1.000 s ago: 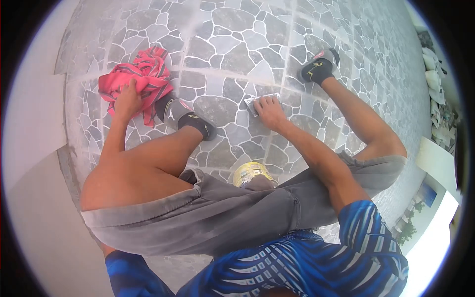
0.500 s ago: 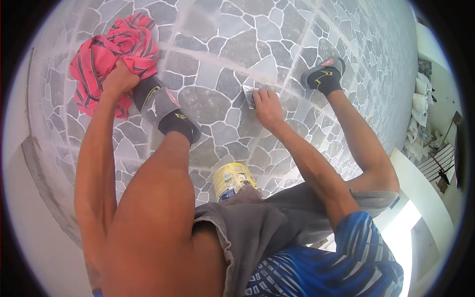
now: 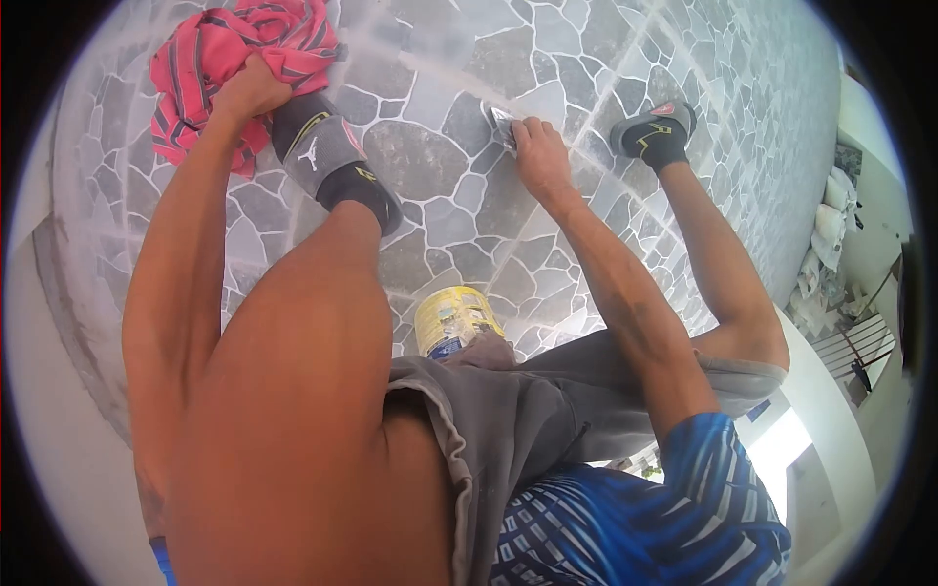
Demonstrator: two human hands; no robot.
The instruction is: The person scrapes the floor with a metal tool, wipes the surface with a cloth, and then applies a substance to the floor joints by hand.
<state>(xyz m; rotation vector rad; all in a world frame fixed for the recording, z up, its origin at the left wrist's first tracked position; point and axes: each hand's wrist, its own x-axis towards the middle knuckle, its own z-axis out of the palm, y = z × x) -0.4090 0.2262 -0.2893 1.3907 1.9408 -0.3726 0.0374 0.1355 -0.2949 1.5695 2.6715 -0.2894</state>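
Note:
My left hand is closed on a bunched red cloth with dark and pale stripes, beside my left foot at the upper left. Farther right, my right hand grips a putty knife, its flat metal blade tilted and right at the tiled floor. The tiles carry a grey stone pattern with pale lines. The putty knife's handle is hidden under my fingers.
A yellow bucket with a smeared label stands between my legs, partly covered by a greyish rag. My sandalled feet are planted wide apart. White bags and debris are piled at the far right.
The whole view has shifted, so the floor and feet sit higher in the picture. The blade is now tipped more steeply; my left hand keeps its hold on the cloth.

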